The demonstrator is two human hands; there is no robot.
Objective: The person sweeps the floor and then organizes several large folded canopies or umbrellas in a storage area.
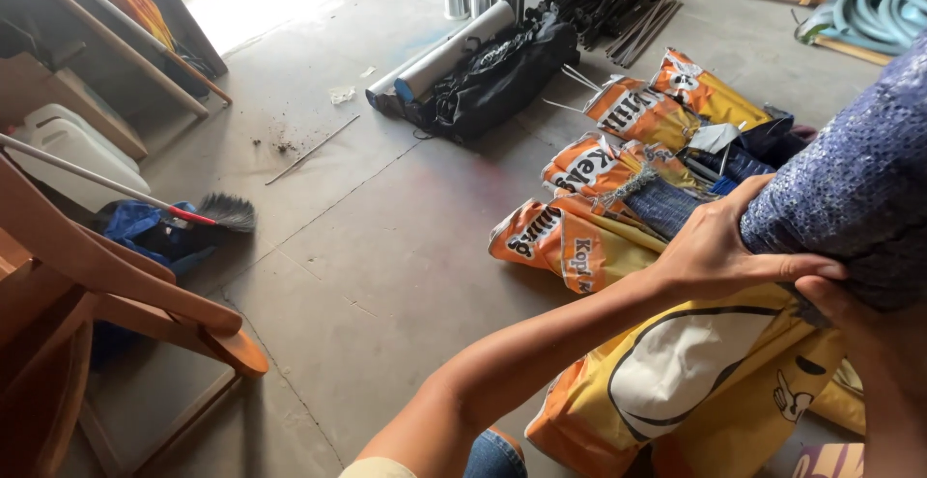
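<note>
A person's left hand (719,246) wraps over the near end of a thick blue mesh roll (850,183), fingers curled across its face and thumb along its side, clamped firmly on it. The right hand (855,319) comes up from below at the right edge, its fingers meeting the underside of the same end; how tightly it closes is hidden. The roll sits at the right of the scene, its long axis running from the hands up and away to the right, out of view. Beneath lies a large yellow and orange printed sack (695,372), with more folded orange sacks (599,198) farther off on the concrete floor (386,237). A wooden chair (106,295) stands near left, a broom (208,212) beyond it.
</note>
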